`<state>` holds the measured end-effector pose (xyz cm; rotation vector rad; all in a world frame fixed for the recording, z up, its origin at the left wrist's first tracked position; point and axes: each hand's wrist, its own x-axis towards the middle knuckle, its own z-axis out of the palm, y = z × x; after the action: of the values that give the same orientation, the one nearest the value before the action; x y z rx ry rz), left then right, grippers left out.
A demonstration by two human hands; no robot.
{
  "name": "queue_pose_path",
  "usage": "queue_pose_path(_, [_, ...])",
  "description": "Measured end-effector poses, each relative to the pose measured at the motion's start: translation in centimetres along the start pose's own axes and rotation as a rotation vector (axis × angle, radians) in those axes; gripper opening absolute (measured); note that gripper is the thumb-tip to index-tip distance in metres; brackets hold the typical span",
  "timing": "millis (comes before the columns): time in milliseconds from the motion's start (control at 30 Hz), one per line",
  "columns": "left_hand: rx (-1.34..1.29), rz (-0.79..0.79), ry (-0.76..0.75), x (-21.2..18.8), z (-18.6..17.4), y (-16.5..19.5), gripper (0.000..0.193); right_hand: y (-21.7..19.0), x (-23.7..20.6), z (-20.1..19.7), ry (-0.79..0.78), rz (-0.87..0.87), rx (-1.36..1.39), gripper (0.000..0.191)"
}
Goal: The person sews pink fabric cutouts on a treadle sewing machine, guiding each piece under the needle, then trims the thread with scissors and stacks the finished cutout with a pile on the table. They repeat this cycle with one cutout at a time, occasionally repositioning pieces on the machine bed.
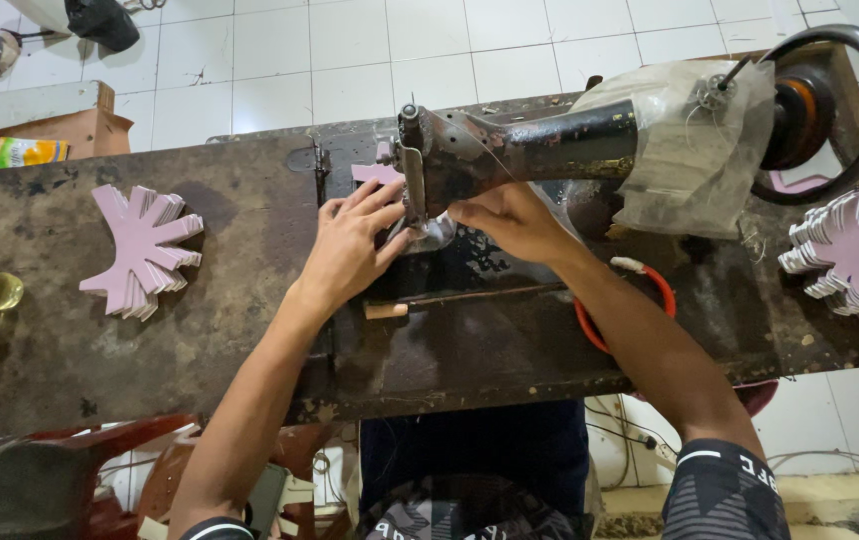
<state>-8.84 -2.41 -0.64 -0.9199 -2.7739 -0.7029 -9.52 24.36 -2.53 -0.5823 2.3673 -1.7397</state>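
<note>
Both my hands at the sewing machine [510, 150]: left hand [350, 245] flat, fingers spread on the pink piece [375, 173], right hand [510, 222] by the needle, can't tell its grip.

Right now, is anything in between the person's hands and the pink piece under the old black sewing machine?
Nothing visible: the left hand lies flat on the pink flat piece, and the right hand rests beside the needle of the black sewing machine.
</note>
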Motion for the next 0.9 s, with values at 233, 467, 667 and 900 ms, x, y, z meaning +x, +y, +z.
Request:
queue_pose_path(233, [0.260,0.010,0.168,-2.9,-0.6,2.5,0.048,0.2,-0.2,-0.1,-0.002,0.008,-0.012,0.047])
queue_pose_path(467, [0.145,-0.069,0.166,-5.7,-0.2,6.9,0.056,0.7,-0.1,0.1,-0.004,0.062,-0.073,0.037])
queue_pose_path(667, [0.027,0.005,0.168,-5.5,1.0,9.5,0.047,1.4,0.0,0.3,-0.008,-0.047,0.058,0.045])
queue_pose_path(900, [0.065,0.019,0.264,-5.1,1.6,9.5,0.039,1.8,0.0,0.1,0.000,0.009,-0.013,0.045])
